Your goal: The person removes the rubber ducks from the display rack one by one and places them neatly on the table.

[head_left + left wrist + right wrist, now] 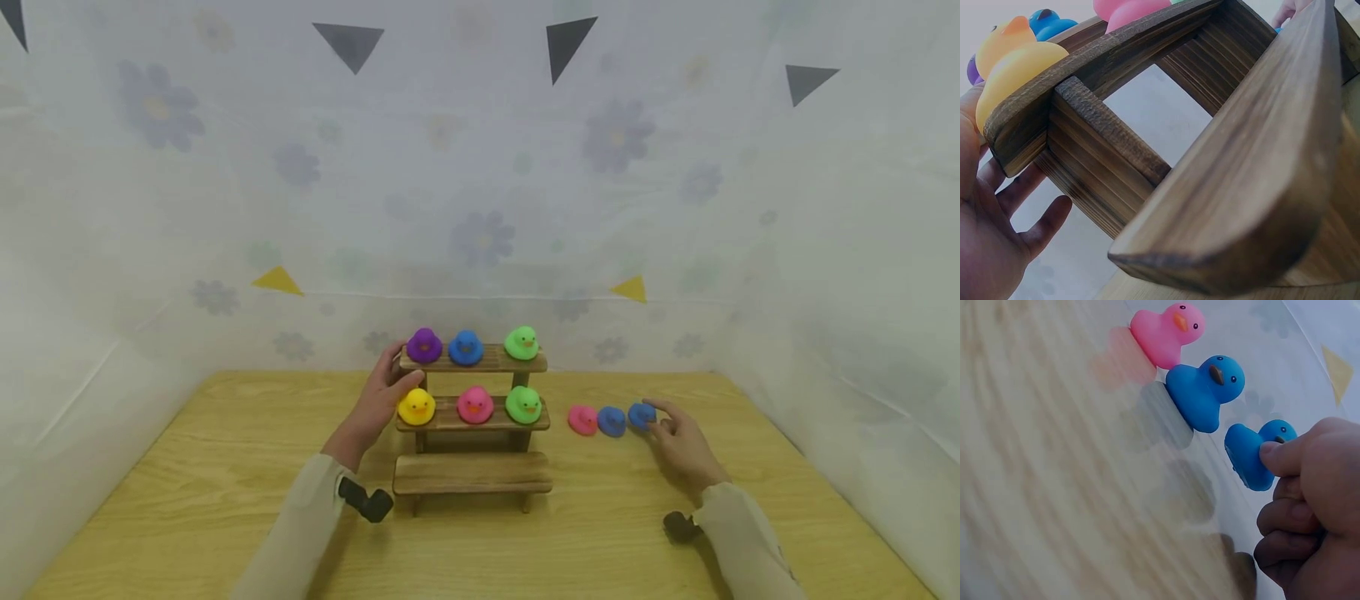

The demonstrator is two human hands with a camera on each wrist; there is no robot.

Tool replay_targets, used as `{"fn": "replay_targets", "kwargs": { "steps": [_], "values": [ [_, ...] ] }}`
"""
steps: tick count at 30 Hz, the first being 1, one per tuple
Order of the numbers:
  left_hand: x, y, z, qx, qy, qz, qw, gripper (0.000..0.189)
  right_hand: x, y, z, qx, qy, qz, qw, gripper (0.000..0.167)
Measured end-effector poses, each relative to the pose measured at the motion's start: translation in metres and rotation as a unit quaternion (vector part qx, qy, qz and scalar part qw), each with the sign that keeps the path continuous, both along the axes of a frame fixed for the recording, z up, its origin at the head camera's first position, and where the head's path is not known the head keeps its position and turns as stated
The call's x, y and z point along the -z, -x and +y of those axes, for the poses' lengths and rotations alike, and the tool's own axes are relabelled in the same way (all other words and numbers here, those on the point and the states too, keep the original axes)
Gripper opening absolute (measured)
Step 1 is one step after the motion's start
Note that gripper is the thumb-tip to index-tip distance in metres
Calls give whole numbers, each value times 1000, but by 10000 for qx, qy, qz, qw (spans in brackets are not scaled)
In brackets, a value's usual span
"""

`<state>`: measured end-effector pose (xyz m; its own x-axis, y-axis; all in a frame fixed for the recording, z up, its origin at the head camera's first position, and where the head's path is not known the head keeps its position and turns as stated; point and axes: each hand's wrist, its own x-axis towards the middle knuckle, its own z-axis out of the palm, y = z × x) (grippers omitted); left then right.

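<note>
In the head view a three-tier wooden stand (472, 473) stands mid-table with rubber ducks on its upper two tiers. My left hand (378, 404) holds the stand's left side, thumb near the yellow duck (417, 407) and fingers partly hidden behind the wood. Over on the right, my right hand (684, 446) pinches a blue rubber duck (1250, 456) between thumb and index finger. That duck is tilted and lifted a little off the table in the right wrist view. Beside it sit another blue duck (1204, 394) and a pink duck (1169, 334).
The top tier carries a purple duck (424, 346), a blue duck (466, 348) and a green duck (522, 343). On the middle tier, a pink duck (475, 405) and a green duck (523, 405) follow the yellow one. A patterned white sheet (480, 167) hangs behind the wooden table (225, 467).
</note>
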<state>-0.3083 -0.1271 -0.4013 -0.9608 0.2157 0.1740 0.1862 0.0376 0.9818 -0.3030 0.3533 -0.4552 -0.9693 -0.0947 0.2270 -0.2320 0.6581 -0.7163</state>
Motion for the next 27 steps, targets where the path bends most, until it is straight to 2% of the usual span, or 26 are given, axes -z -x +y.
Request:
{"fn": "replay_targets", "kwargs": {
  "steps": [8,15,17,23,27],
  "values": [
    [-1,3,1,-22,-39,-25,10000,69,5,6,7,-35,0,-191,9998,43],
    [-3,1,2,-15,-101,-28,9999,66,1,4,3,-74,506,-909,9945,47],
    [-3,0,2,-18,-122,-25,9999,65,0,3,1,-77,552,-996,9935,47],
    [-2,0,2,-32,-112,-8,9999,65,-3,1,-1,-180,265,-689,9971,47],
    [-1,0,1,-16,-115,-21,9999,65,-3,0,0,-248,154,-630,9976,50]
  ]
}}
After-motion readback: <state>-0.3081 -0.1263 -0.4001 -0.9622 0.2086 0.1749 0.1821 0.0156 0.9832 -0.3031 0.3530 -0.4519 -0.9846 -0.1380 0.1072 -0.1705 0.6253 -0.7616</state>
